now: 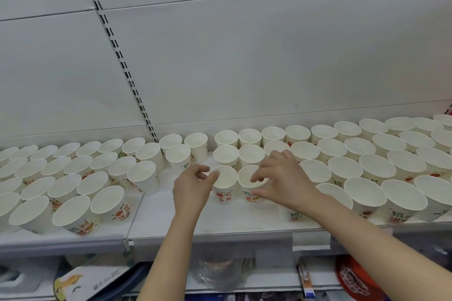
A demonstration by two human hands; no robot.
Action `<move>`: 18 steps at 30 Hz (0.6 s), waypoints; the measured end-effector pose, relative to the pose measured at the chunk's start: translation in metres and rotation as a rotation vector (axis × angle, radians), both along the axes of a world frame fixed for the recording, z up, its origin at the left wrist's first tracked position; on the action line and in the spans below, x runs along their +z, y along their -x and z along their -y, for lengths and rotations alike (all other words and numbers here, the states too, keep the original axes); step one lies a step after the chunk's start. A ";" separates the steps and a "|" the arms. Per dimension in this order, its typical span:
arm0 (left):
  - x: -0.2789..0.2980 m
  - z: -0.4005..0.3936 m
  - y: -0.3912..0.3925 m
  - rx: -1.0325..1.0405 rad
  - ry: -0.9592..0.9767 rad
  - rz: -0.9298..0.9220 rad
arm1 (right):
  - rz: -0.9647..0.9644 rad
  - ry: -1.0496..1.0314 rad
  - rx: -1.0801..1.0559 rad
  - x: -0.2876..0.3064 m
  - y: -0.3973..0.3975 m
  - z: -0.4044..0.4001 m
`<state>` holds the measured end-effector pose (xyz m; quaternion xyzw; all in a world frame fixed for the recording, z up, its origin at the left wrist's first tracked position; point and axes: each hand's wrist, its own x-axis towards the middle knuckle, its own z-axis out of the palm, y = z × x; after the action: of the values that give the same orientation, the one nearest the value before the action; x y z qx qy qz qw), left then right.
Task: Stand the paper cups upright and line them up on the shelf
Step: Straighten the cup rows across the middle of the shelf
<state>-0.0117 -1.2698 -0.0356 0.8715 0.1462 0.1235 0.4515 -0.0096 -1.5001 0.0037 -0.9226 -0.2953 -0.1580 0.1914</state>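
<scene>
1. Pretty far along, by the look of it. The shelf [244,223] is packed with upright paper cups [347,170], rim up, in rows running away to both sides of the hands. No tipped-over cup can be spotted.

2. What's left seems to be the middle. A bare strip of shelf is left just outside the left hand [192,187], and the row nearest the front edge isn't filled in below both wrists. The block of cups beyond that strip also sits a bit skewed, so some nudging is probably still needed.

3. The left cup [225,184] is touched at its rim by the left hand's curled fingertips; whether it's really pinched can't be told. The right cup [250,182] is gripped by the right hand [283,179], fingers over the rim and thumb against the printed side. Both cups stand side by side between the two hands.

4. Materials: thin white paper, matte, with rolled rims and tapered walls. Red and green print with an orange fruit picture is seen on the sides. The shelf is smooth and pale.
</scene>
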 end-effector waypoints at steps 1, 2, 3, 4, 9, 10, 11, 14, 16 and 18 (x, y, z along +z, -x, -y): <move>0.000 0.004 -0.001 0.001 -0.020 -0.005 | 0.024 0.042 0.007 -0.005 0.002 -0.002; 0.001 0.008 -0.003 0.005 -0.040 -0.011 | 0.040 0.071 0.007 -0.008 0.002 -0.004; 0.001 0.011 -0.005 0.008 -0.054 -0.016 | 0.051 0.089 0.001 -0.009 0.000 -0.005; 0.002 0.014 -0.006 0.012 -0.058 -0.018 | 0.064 0.104 -0.011 -0.010 -0.002 -0.006; -0.001 0.021 -0.005 0.009 -0.056 -0.019 | 0.056 0.175 -0.051 -0.008 -0.006 -0.009; -0.001 0.021 -0.003 0.008 -0.062 -0.015 | 0.058 0.171 -0.059 -0.008 -0.006 -0.008; 0.000 0.017 -0.001 0.016 -0.072 -0.012 | 0.072 0.149 -0.065 -0.008 -0.006 -0.008; 0.005 -0.007 0.008 0.101 -0.134 0.026 | 0.131 0.070 -0.079 -0.009 -0.007 -0.014; 0.008 -0.032 0.015 0.173 -0.217 0.058 | 0.162 0.017 -0.058 -0.008 -0.005 -0.024; 0.012 -0.060 0.023 0.237 -0.312 0.079 | 0.165 -0.024 -0.030 -0.005 -0.003 -0.038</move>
<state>-0.0344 -1.2099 -0.0238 0.9022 0.2088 0.2310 0.2986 -0.0070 -1.4618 -0.0017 -0.9085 -0.2941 -0.2399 0.1750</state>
